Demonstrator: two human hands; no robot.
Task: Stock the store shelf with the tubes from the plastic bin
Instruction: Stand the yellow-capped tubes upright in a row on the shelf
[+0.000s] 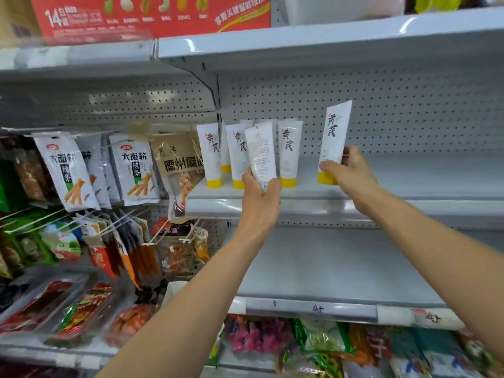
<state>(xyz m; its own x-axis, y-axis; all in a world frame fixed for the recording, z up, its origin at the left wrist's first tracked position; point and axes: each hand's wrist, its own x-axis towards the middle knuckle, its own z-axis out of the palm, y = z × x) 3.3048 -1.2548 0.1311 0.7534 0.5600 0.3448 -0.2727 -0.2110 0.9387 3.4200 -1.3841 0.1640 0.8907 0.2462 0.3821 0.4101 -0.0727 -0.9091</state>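
Observation:
Several white tubes with yellow caps [289, 152] stand cap-down in a cluster at the left end of the grey middle shelf [409, 184]. My left hand [260, 197] grips the lower end of one tube [261, 154], its printed back facing me, held in front of the cluster. My right hand [349, 173] holds another tube [334, 140] near its yellow cap, upright and to the right of the cluster, over the shelf. The plastic bin is out of view.
Snack packets [68, 170] hang on pegs to the left of the shelf. A bare grey shelf [327, 268] lies below, with bagged goods [327, 347] under it. A red carton [152, 15] sits on the top shelf. A pegboard back wall [409, 110] stands behind the tubes.

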